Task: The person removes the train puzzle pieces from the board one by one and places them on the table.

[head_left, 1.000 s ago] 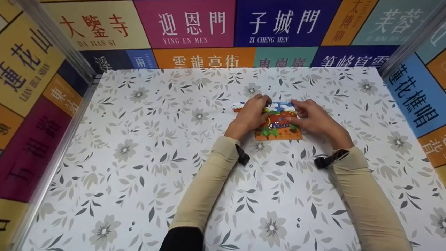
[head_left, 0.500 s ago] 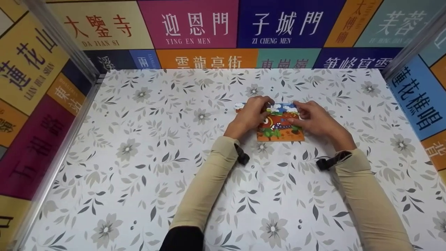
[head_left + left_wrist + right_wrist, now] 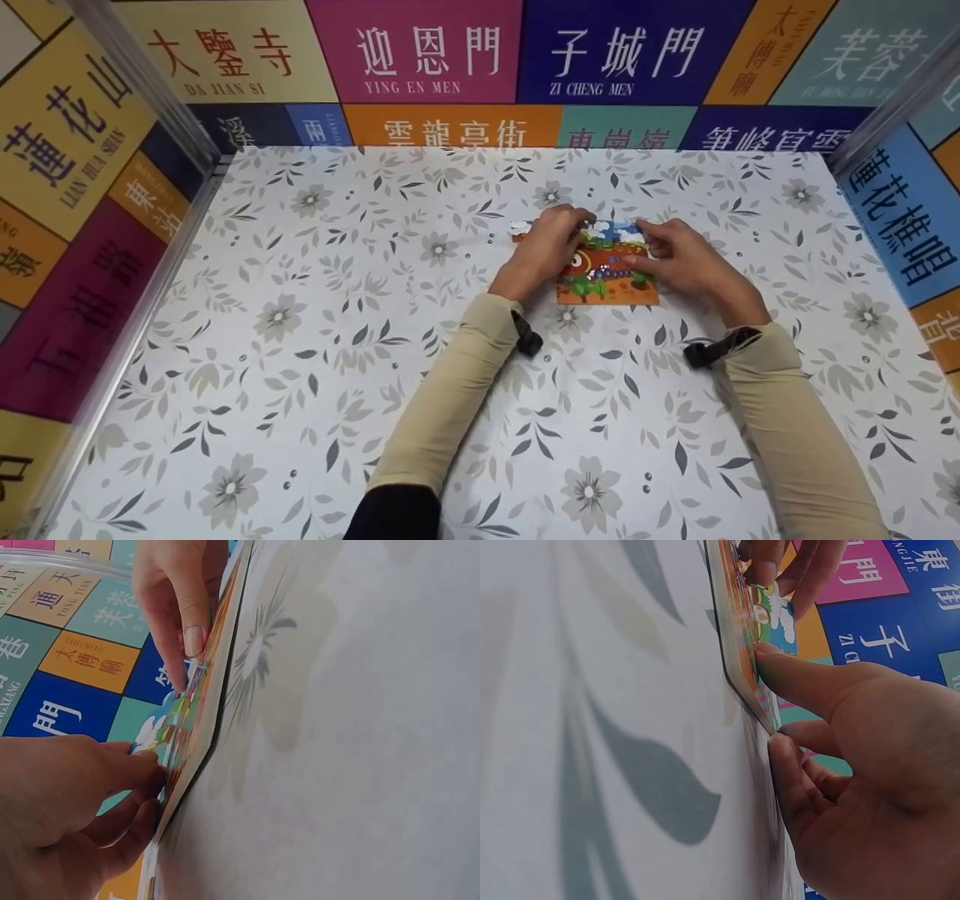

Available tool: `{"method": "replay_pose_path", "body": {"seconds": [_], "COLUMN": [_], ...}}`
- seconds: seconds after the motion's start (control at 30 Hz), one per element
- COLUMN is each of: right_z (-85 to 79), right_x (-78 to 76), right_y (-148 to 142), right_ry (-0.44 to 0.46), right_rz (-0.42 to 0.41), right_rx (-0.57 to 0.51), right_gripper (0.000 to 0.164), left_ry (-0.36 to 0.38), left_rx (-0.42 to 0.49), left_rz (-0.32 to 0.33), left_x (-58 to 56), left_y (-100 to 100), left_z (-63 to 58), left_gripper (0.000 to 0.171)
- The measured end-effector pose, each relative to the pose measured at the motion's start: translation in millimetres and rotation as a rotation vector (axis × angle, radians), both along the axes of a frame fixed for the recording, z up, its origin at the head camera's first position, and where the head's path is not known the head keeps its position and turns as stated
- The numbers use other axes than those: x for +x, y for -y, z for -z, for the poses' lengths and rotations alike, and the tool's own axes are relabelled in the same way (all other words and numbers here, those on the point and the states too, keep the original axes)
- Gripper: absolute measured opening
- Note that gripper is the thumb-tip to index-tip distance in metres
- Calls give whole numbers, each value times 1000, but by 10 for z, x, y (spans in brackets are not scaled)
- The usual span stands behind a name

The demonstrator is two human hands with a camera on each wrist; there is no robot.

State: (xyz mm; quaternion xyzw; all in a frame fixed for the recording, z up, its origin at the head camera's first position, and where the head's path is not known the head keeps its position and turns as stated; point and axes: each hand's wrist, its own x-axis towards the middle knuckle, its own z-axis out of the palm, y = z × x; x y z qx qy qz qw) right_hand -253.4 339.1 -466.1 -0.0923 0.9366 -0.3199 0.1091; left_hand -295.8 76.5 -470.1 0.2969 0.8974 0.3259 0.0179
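A brightly coloured jigsaw puzzle (image 3: 607, 289), with an orange base, green bushes and a cloudy sky, lies on the flowered tabletop. My left hand (image 3: 544, 244) covers its left part, thumb and fingers curled at its upper area. A cloud-printed strip (image 3: 519, 228) shows left of that hand; whether it joins the board is hidden. At the right side, my right hand (image 3: 682, 251) pinches the upper corner, thumb on the picture. In the right wrist view, the right thumb (image 3: 787, 667) lies on the face, while a cloud-printed part (image 3: 784, 622) looks tilted up between the hands.
White patterned cloth or paper (image 3: 337, 375) covers the table. Panels with large printed characters (image 3: 420, 56) stand behind and at both sides. Each wrist carries a black camera strap (image 3: 712, 352).
The whole head view has shifted slightly to the right. Both hands keep nearly the same hold on the puzzle, with no clear movement against it.
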Motion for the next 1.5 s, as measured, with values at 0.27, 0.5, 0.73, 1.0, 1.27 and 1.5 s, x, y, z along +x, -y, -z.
{"method": "replay_pose_path", "body": {"seconds": [0.27, 0.5, 0.73, 1.0, 1.27, 1.5], "right_z": [-23, -36, -30, -5, -1, 2], "right_x": [-10, -11, -50, -42, -13, -22], "right_y": [21, 26, 33, 30, 20, 11], "right_ry": [-22, -3, 7, 23, -1, 18], "right_rz": [-7, -5, 2, -7, -1, 8], "right_rx": [-1, 29, 30, 36, 16, 4], "right_gripper": [80, 83, 84, 84, 79, 82], "left_ry": [45, 77, 45, 19, 35, 28], "left_rx": [84, 164, 197, 229, 246, 251], "left_rz": [0, 8, 2, -38, -83, -110], "left_x": [-58, -41, -18, 15, 43, 51], "left_y": [75, 133, 248, 521, 808, 1027], "left_z": [-16, -78, -174, -168, -155, -82], "left_gripper": [35, 37, 39, 40, 40, 38]}}
